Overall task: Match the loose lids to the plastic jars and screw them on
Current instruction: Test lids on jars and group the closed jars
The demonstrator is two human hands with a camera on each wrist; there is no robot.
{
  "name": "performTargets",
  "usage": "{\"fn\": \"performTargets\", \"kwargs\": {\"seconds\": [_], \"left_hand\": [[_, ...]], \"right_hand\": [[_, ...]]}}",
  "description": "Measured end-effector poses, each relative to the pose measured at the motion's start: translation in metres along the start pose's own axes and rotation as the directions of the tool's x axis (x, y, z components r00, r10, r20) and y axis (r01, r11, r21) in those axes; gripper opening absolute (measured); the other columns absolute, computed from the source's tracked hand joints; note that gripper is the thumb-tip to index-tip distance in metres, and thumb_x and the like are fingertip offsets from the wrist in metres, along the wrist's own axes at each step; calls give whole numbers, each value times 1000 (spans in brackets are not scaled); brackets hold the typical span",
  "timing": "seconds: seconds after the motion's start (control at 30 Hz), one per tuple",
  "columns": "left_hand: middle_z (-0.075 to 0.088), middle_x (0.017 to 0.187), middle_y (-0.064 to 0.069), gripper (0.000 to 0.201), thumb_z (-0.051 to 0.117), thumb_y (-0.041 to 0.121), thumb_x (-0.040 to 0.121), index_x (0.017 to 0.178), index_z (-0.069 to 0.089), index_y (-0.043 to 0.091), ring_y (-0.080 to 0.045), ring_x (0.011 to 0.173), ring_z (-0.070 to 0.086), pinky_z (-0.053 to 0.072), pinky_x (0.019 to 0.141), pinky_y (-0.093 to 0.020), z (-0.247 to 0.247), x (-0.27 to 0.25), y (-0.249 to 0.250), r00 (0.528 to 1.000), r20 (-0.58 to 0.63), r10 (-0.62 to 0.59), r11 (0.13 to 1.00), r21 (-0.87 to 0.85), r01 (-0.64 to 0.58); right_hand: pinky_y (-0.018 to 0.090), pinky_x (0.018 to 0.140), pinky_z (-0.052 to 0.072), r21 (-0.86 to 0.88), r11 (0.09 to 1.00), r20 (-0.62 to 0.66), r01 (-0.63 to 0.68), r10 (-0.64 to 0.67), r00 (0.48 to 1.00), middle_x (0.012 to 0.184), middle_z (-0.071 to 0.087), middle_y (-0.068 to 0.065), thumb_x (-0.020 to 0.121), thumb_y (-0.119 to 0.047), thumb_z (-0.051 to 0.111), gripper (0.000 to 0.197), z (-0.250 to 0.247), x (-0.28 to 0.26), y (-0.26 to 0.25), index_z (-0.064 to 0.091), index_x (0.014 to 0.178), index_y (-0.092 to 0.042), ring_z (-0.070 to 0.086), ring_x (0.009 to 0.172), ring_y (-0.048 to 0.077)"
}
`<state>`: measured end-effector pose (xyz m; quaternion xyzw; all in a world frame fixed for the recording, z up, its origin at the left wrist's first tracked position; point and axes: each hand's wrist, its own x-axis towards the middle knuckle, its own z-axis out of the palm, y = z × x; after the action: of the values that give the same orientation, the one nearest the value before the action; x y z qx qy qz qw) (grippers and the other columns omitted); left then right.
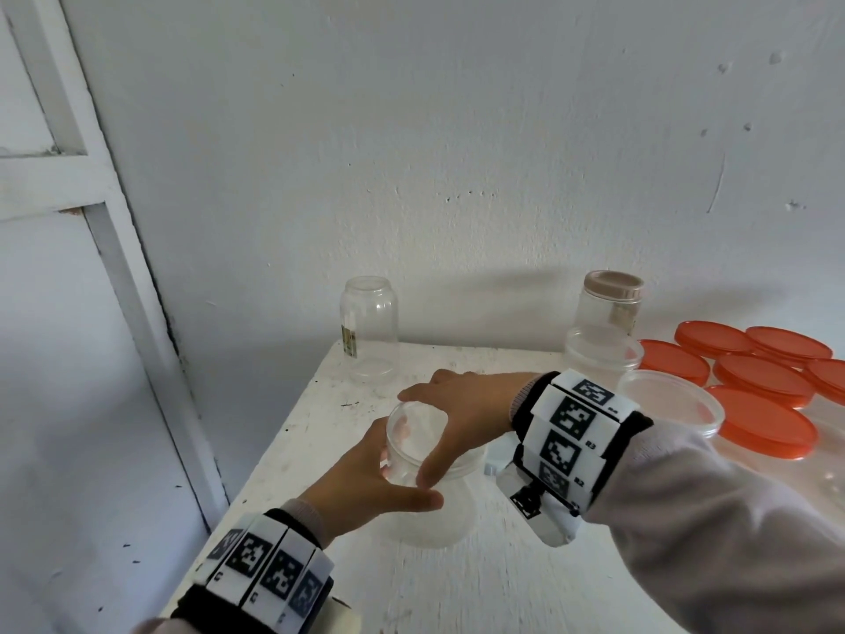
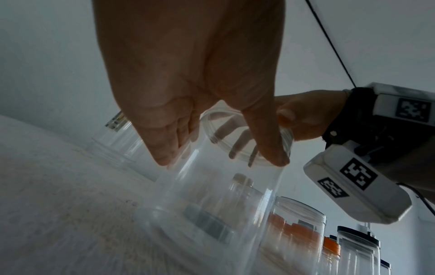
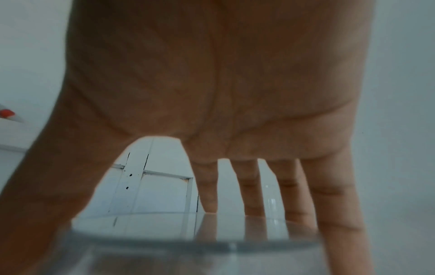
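Six flat orange round lids [image 1: 759, 421] lie at the right of the white table [image 1: 457, 578], beside open clear jars. At the near left edge, the left hand [image 1: 366, 482] and right hand [image 1: 462, 404] both grip one empty, tilted clear plastic jar [image 1: 425, 478]. An open clear bottle-shaped jar [image 1: 369, 329] stands far left; a tan-lidded jar [image 1: 610, 302] far right.

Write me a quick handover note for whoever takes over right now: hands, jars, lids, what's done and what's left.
Left hand grips the clear jar, tilted, near the table's left edge.
Right hand holds the same jar at its open rim.
Orange lids lie loose at the far right.
Done: one back jar wears a brownish lid.
Left: the held jar, the tall open jar and the wide open jars beside the lids.
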<state>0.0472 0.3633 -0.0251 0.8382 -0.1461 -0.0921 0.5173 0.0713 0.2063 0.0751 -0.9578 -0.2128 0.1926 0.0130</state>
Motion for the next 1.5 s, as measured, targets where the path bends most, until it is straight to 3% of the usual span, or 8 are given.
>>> {"fn": "performTargets", "kwargs": {"seconds": [0.23,0.43,0.6,0.73,1.03,1.23,1.37,1.5], "left_hand": [[42,130,24,85,84,39,63,128,29,47,-4,120,44,39,102,-25,2,-3,0,1000,-26,6,1000,-23,-7],[37,114,42,75,85,41,62,113,32,58,17,104,42,36,77,-2,2,-4,-1,999,-26,23,999,-25,-23],[32,115,41,82,83,43,61,119,26,55,11,105,44,32,91,-10,2,-4,0,999,-40,-5,999,33,7],[32,112,45,82,86,41,59,116,28,56,23,96,38,32,72,6,0,-4,2,998,-56,-36,999,23,37],[42,121,30,99,91,21,53,129,31,41,7,107,49,44,77,-2,1,1,-8,993,-93,-75,997,-21,73],[45,135,25,90,88,24,60,135,40,37,10,118,47,40,81,-5,1,1,-16,978,-163,-128,991,17,133],[32,129,50,102,87,65,38,123,31,72,26,120,31,36,90,-3,-33,9,-14,993,114,-40,978,208,16],[43,126,43,93,83,70,39,121,44,53,21,121,37,33,99,-13,-73,38,-12,996,68,-58,974,222,42]], "right_hand": [[44,100,35,89,993,-161,74,-59,985,138,32,-9,68,-73,62,96,25,-2,14,14,146,-45,22,126,16],[39,100,30,91,990,-326,112,-77,942,144,28,-4,71,-78,53,94,48,-2,16,17,148,-37,20,126,20],[39,107,24,127,982,-384,142,-83,919,148,21,-6,74,-79,48,92,60,-3,18,14,148,-37,16,127,19],[39,107,23,172,970,-406,170,-87,910,149,16,-11,75,-77,50,91,65,-3,20,13,148,-37,15,130,17],[42,111,19,232,936,-402,263,-154,902,151,10,-13,72,-78,54,95,68,0,27,14,147,-36,13,134,16],[41,111,20,308,890,-419,337,-191,888,151,9,-16,72,-69,64,91,69,-2,32,18,145,-39,11,133,9],[29,107,20,431,815,-416,387,-201,887,145,14,-25,69,-60,74,90,67,-9,44,23,142,-46,13,128,-2],[27,109,30,541,748,-478,385,-103,872,136,26,-29,60,-63,78,92,55,-19,69,31,139,-50,24,129,-5]]}}
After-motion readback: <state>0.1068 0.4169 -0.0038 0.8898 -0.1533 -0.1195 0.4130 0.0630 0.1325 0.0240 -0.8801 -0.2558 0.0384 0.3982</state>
